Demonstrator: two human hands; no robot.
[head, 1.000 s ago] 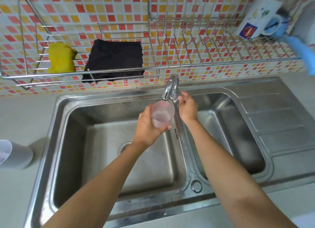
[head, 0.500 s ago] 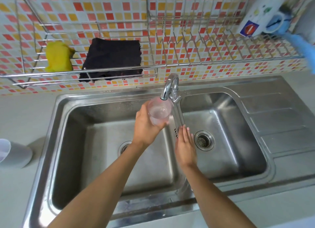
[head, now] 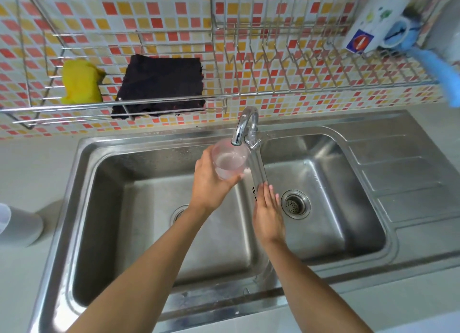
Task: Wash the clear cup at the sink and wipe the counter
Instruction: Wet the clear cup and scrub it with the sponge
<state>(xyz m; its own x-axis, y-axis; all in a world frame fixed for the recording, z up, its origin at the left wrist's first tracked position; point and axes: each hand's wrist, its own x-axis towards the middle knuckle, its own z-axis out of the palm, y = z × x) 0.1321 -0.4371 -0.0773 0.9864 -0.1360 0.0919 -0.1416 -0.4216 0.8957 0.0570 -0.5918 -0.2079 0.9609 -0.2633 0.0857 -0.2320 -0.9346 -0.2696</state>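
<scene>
Mosaic tiles in red, orange and yellow back a stainless steel double-bowl sink (head: 373, 158) set in a pale counter (head: 37, 163).

Far wall: wire dish rack (head: 273, 93) holding a yellow sponge (head: 79, 84), a folded black cloth (head: 161, 83) and, far right, a white printed mug (head: 378, 21).

Task item: clear plastic cup (head: 230, 162), upright, directly below the spout of the curved chrome tap (head: 245, 123), over the far right part of the left bowl. Some water appears to sit in it; whether water is running cannot be told.

Progress (judgement): cup is at the rinse stage, washing underway, not finished. Counter wipe looks not yet begun; both sponge and cloth sit on the rack.

Grip:
- Left hand (head: 211, 183): fingers and thumb curled round the cup wall from the left, closed firmly on it.
- Right hand (head: 267, 213): flat, fingers extended and together, holding nothing, fingertips at the lower tap column above the divider between the 2 bowls. Contact with the column cannot be told.
</scene>
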